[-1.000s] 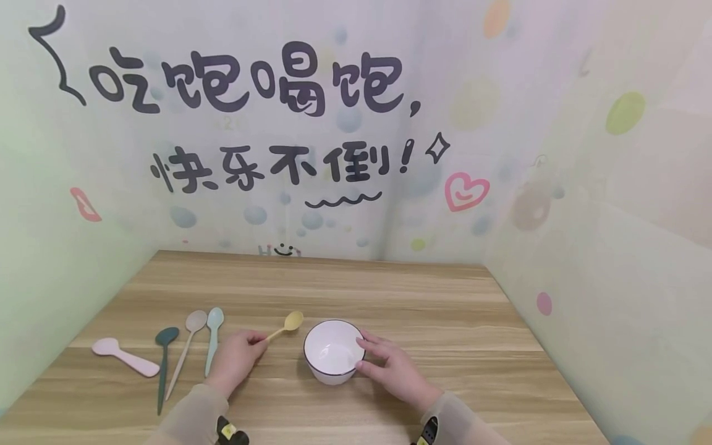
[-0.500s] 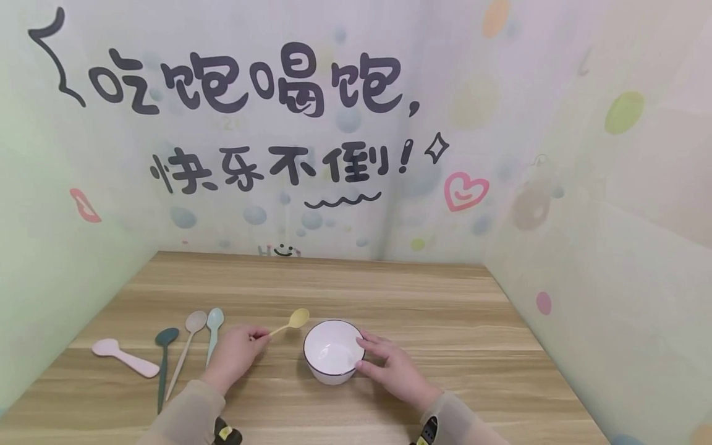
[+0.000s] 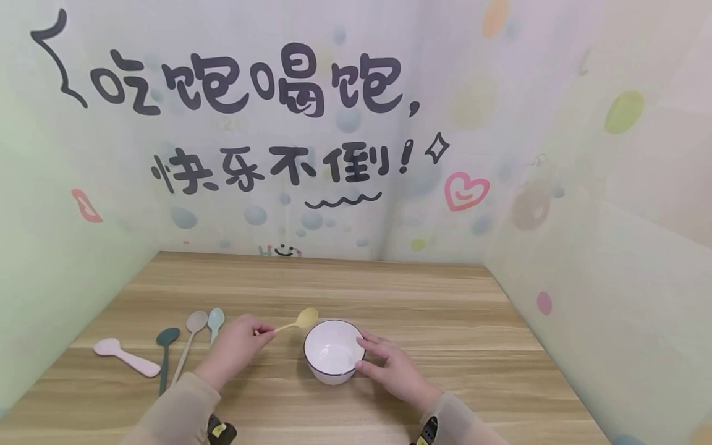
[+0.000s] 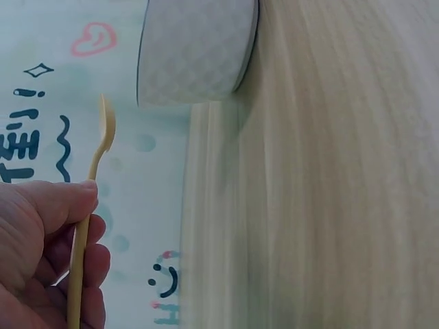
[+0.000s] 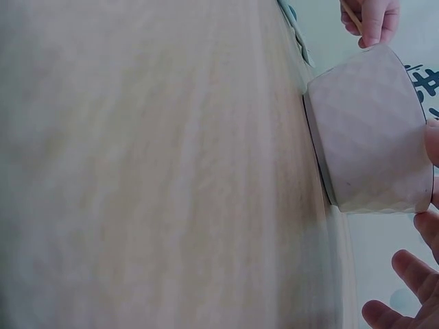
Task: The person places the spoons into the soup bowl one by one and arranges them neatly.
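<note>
My left hand (image 3: 238, 346) pinches a yellow spoon (image 3: 306, 317) by its handle, between thumb and fingers. In the left wrist view this spoon (image 4: 77, 257) points up and away from the hand, its head raised above the tabletop. In the head view the spoon's head overlaps the area just beyond the left rim of a white bowl (image 3: 334, 352) with a dark edge. The bowl stands upright on the table. My right hand (image 3: 397, 371) holds its right side, thumb in front and fingers behind; some fingers (image 5: 411, 271) spread away from the wall in the right wrist view.
On the left of the wooden table (image 3: 434, 303) lie a pink spoon (image 3: 130, 361), a dark teal spoon (image 3: 167, 337), a beige spoon (image 3: 196, 322) and a light blue spoon (image 3: 216, 319), the last partly hidden by the left hand. Patterned walls (image 3: 623, 259) rise around the table.
My left hand has brought the yellow spoon up and to the right, so its head is closer to the bowl's rim. The right hand and bowl have stayed put.
</note>
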Available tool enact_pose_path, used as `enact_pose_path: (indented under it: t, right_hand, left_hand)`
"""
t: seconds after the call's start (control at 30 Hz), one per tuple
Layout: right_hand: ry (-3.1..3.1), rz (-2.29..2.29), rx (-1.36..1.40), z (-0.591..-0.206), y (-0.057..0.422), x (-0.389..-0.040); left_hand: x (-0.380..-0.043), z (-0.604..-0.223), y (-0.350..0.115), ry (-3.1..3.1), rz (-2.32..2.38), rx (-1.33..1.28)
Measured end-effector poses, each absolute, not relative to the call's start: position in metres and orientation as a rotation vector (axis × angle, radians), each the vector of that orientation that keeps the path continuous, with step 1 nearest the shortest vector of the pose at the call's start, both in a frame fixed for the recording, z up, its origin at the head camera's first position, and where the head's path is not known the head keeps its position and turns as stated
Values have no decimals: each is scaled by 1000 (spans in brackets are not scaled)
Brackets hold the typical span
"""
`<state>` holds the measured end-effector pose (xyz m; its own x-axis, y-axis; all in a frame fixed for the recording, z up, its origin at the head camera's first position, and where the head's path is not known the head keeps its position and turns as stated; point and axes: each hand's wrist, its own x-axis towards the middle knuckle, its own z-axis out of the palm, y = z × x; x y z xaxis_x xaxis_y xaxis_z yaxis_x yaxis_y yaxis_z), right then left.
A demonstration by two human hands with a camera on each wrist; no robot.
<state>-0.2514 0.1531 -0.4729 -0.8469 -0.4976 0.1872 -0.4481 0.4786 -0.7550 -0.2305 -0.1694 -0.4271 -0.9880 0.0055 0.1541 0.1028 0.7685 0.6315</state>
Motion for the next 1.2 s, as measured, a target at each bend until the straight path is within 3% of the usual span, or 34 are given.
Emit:
enact_pose_path:
  t: [1.2]
  right_hand:
    - [2670, -1329, -891, -475, 154, -252]
  left_hand:
    - [-241, -389, -140, -2982, -620, -472]
